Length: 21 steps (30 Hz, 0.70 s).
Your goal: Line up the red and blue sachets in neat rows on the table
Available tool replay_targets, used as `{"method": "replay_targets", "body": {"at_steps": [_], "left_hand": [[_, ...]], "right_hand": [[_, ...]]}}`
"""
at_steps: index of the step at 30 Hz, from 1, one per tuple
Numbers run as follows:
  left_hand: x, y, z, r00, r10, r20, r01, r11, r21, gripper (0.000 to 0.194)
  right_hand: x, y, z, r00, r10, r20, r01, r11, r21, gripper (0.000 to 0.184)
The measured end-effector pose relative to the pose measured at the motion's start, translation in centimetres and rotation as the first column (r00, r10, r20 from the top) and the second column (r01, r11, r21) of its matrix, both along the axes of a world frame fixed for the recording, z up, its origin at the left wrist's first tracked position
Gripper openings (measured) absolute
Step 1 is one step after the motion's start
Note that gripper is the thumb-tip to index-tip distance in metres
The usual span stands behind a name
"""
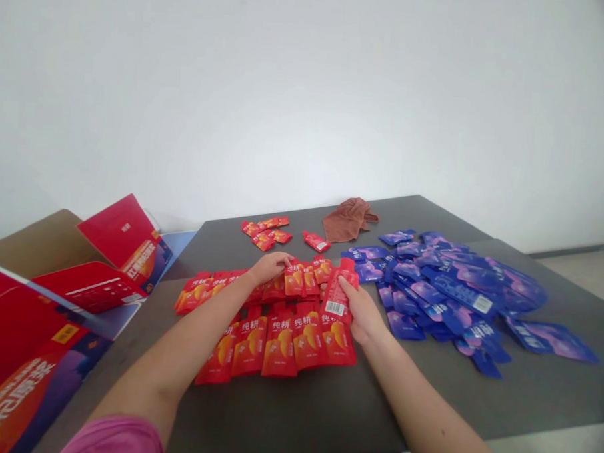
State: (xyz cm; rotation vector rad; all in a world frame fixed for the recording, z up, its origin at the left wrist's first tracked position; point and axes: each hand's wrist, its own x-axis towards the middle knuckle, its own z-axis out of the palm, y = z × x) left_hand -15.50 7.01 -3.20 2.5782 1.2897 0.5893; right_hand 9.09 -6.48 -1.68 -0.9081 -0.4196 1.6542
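Observation:
My right hand [361,310] grips a red pouch [340,288], its back turned up with a white barcode label. My left hand [271,266] reaches across a row of red pouches, its fingers closed at the top edge of an upright-looking red pouch [294,279] with orange fruit printed on it. Just in front of both hands, several red pouches [279,346] overlap in a row, printed side up. More red pouches [199,292] extend to the left, partly hidden by my left forearm.
Blue-purple pouches [434,286] lie heaped on the right of the dark table [344,415]. Towards the back are a small group of red pouches [266,233], a single red pouch [316,241] and a brown cloth [349,220]. Open printed cartons [114,278] stand at the left.

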Motion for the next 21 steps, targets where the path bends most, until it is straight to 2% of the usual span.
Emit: {"method": "replay_targets", "body": {"at_steps": [5,8,11,15,18,20,21], "left_hand": [[0.2,-0.2,0.8,0.998,0.060,-0.019,-0.061,0.995,-0.076,0.035],[1.1,-2.1,2.1,0.994,0.107,0.015,-0.106,0.992,-0.065,0.036],[2.7,-6.4,3.2,0.985,0.146,0.090,-0.145,0.989,-0.027,0.038],[4.5,-14.3,3.9,0.940,0.142,0.310,-0.173,0.982,0.073,0.032],[4.5,-18.8,3.2,0.894,0.143,0.424,-0.212,0.970,0.122,0.030],[3.9,-20.2,2.1,0.868,0.148,0.474,-0.259,0.949,0.179,0.030],[3.5,-20.5,1.5,0.858,0.148,0.492,-0.283,0.936,0.211,0.031]], "right_hand": [[0.0,-0.2,-0.1,1.000,0.025,-0.006,-0.024,1.000,0.007,0.017],[-0.1,-0.1,-0.3,0.998,0.045,0.045,-0.047,0.998,0.050,0.023],[-0.3,0.0,-0.8,0.978,0.035,0.206,-0.056,0.994,0.098,0.029],[-0.1,0.2,-1.5,0.917,-0.032,0.398,-0.036,0.986,0.162,0.035],[0.8,1.0,-1.4,0.786,-0.101,0.610,-0.068,0.966,0.248,0.040],[1.5,2.3,-0.7,0.621,-0.141,0.771,-0.142,0.947,0.287,0.040],[1.6,3.2,-0.1,0.508,-0.160,0.847,-0.197,0.935,0.295,0.038]]}}
